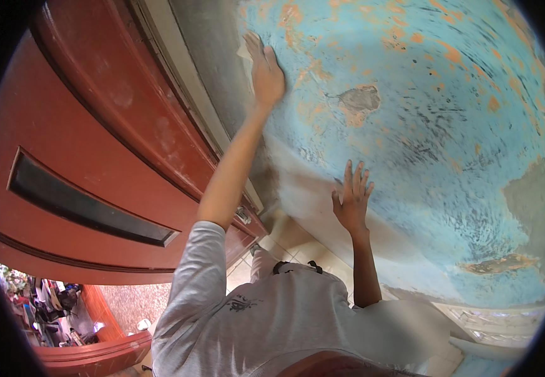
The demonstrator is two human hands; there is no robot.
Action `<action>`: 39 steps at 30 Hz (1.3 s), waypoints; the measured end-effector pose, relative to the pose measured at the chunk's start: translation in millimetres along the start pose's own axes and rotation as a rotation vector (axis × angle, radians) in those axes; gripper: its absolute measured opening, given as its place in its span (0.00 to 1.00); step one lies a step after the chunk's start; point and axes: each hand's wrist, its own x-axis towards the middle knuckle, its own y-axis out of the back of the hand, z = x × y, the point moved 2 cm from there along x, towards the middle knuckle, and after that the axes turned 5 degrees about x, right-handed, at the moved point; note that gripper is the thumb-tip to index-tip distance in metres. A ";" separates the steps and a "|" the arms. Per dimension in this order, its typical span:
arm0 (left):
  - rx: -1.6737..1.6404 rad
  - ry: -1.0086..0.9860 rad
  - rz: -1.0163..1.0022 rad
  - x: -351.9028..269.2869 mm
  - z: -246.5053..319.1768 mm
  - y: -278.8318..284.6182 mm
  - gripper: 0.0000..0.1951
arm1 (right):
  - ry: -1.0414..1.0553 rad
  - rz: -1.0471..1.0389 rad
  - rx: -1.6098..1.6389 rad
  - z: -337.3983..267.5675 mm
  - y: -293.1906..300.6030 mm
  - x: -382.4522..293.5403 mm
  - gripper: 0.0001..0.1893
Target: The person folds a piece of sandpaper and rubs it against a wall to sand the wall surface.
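Note:
In the head view, my left hand [266, 77] is raised against the left edge of a worn, blue-painted wall [395, 141], its fingers together and pointing up. Beside those fingers a pale, paper-like corner [244, 51] shows; whether it is a loose sheet under the hand or part of the wall surface is unclear. Lower down, my right hand [353, 202] holds nothing, fingers spread, palm towards the same wall. Contact between the right palm and the wall cannot be made out. Orange and dark patches mark the paint, and a chipped grey hole [361, 99] lies between and above the hands.
A red panelled door [93, 155] with a narrow dark glass pane [84, 202] stands on the left. Grey bare plaster [531, 198] borders the paint at right. Pale floor tiles [284, 240] lie below. Cluttered goods [55, 301] show past the door at lower left.

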 end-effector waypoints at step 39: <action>-0.002 0.097 -0.110 -35.6 6.1 -19.9 0.35 | 0.000 0.007 0.114 -0.6 1.7 0.2 0.47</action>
